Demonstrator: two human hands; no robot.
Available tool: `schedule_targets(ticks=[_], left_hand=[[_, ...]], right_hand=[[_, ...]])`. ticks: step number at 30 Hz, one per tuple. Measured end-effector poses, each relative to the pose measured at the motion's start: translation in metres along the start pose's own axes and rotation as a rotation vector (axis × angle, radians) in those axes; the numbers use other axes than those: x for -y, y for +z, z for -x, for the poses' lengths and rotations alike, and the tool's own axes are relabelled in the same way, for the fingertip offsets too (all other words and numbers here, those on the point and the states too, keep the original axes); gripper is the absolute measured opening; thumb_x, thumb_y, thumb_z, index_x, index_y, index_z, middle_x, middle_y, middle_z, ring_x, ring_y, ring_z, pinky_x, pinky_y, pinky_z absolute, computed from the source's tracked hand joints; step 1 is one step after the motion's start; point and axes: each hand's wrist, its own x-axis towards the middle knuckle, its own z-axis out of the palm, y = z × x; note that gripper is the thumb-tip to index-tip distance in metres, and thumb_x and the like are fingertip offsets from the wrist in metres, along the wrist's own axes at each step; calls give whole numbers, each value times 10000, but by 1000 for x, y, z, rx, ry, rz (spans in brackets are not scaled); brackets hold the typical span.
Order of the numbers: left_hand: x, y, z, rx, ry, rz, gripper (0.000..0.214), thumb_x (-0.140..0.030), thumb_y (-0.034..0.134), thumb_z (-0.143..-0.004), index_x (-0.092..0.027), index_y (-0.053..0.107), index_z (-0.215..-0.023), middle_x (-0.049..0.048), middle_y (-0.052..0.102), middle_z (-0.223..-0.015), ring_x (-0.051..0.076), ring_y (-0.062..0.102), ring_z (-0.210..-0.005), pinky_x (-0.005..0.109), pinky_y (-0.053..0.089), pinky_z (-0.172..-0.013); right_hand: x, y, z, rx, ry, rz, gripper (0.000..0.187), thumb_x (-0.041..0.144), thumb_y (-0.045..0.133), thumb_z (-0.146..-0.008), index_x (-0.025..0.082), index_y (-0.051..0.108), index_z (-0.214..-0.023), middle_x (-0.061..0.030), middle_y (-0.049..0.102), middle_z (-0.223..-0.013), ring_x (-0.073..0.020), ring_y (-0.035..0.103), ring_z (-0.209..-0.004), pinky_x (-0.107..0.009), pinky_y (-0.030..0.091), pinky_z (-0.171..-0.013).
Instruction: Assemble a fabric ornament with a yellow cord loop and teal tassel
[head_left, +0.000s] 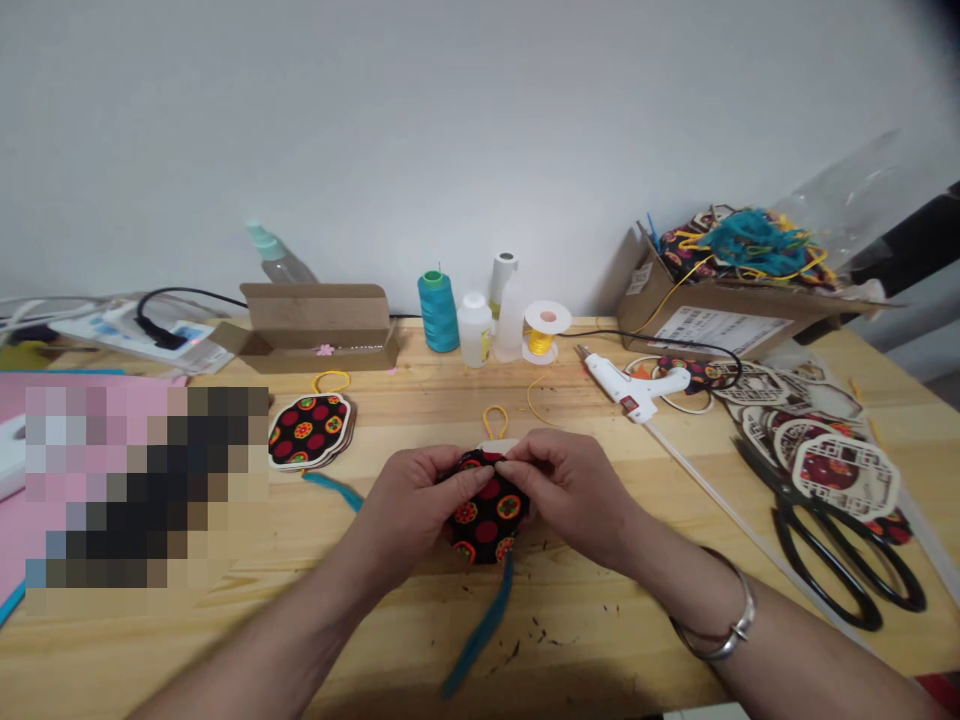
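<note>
A small black fabric ornament (pixel 486 520) with red and yellow circles lies on the wooden table (pixel 600 620) in front of me. A yellow cord loop (pixel 494 420) sticks out at its top and a teal tassel (pixel 480 625) trails from its bottom. My left hand (pixel 411 505) pinches its left upper edge, fingers closed. My right hand (pixel 574 490), with a silver bracelet on the wrist, pinches its top edge next to the left fingers.
A finished ornament (pixel 309 430) lies to the left. A white glue gun (pixel 634 385), black scissors (pixel 840 560) and cut wooden frames (pixel 844 470) lie to the right. Teal thread cone (pixel 438 310), bottles, yellow spool (pixel 546 330) and cardboard boxes (pixel 319 325) line the back.
</note>
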Motion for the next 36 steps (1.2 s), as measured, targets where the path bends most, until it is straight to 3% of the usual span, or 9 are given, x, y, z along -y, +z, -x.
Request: schedule_targets(ticks=[4, 7, 11, 15, 28, 36], left_hand=[[0, -1, 0, -16, -19, 13, 189, -313, 636, -715, -186, 705, -837, 17, 714, -737, 141, 632, -639, 220, 475, -584], [1, -1, 0, -34, -28, 17, 188, -319, 641, -709, -200, 707, -840, 15, 719, -766, 136, 633, -639, 218, 476, -581], [1, 0, 0, -32, -36, 20, 179, -316, 642, -711, -206, 707, -835, 13, 717, -749, 146, 639, -654, 235, 487, -610], [1, 1, 0, 13, -25, 21, 178, -293, 626, -729, -214, 709, -866, 8, 718, -749, 147, 637, -690, 227, 479, -637], [1, 1, -1, -38, 82, -230, 205, -281, 602, -738, -224, 715, -899, -1, 719, -810, 177, 612, -786, 253, 452, -719], [3, 0, -2, -9, 110, -221, 208, -290, 592, -747, -221, 714, -901, -4, 702, -768, 180, 596, -781, 261, 449, -715]], right_hand=[[-3, -2, -1, -127, -27, 94, 77, 228, 578, -778, 178, 607, -727, -8, 606, -681, -132, 541, -657, -249, 406, -587], [-1, -3, 0, -197, -155, 173, 80, 189, 543, -798, 174, 604, -749, -34, 600, -728, -154, 535, -724, -276, 414, -640], [0, -2, 2, -190, -340, 293, 134, 154, 489, -828, 158, 621, -803, -55, 611, -759, -164, 517, -740, -301, 407, -677], [-1, -1, 3, -163, -399, 423, 173, 152, 465, -844, 138, 635, -812, -61, 611, -735, -167, 503, -718, -306, 388, -658], [-2, -2, 6, 40, -427, 696, 144, 147, 441, -830, 148, 584, -819, -69, 579, -780, -198, 449, -740, -344, 326, -661], [5, 0, 6, -39, -300, 545, 140, 141, 439, -815, 137, 566, -756, -69, 574, -744, -183, 471, -726, -321, 355, -667]])
